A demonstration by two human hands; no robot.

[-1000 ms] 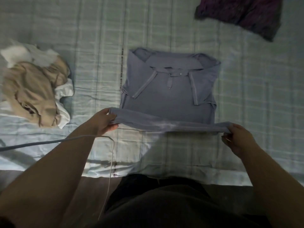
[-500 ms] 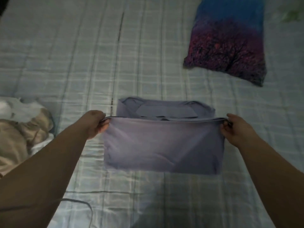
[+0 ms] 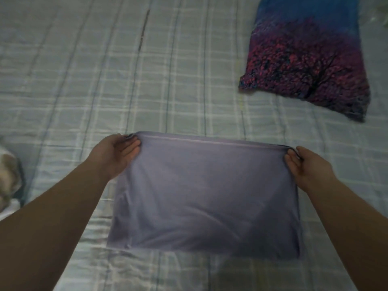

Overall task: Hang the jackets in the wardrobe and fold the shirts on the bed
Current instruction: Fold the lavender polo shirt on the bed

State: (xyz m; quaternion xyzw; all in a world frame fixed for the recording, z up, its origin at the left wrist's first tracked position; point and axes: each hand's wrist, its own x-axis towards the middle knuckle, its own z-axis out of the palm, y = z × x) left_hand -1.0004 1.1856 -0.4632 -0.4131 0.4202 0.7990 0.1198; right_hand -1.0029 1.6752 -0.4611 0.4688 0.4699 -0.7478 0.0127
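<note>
Two bare forearms reach in from the bottom corners and stretch forward over a bed [image 3: 168, 85] covered in a pale blue-grey checked sheet.

Between the arms lies a lavender shirt [image 3: 205, 196], folded into a wide rectangle. Its near edge rests flat on the sheet and its surface is smooth apart from a few soft creases.

The left hand [image 3: 117, 153] grips the far left corner of the shirt. Its fingers lie on top of the cloth and its thumb curls round the edge. The right hand [image 3: 304, 164] pinches the far right corner in the same way, with fingertips pressed on the fabric. A hem line runs straight between the two hands along the shirt's far edge.

At the left border, level with the left forearm, part of a crumpled pile of tan and white clothes [image 3: 8, 181] shows. It sits well apart from the shirt.

Beyond the shirt, the checked sheet stretches away with long faint wrinkles.

In the far right corner lies a blue and purple printed cloth item [image 3: 304, 59] with a dark tree pattern. It is unclear whether this is a pillow or a folded garment.
</note>
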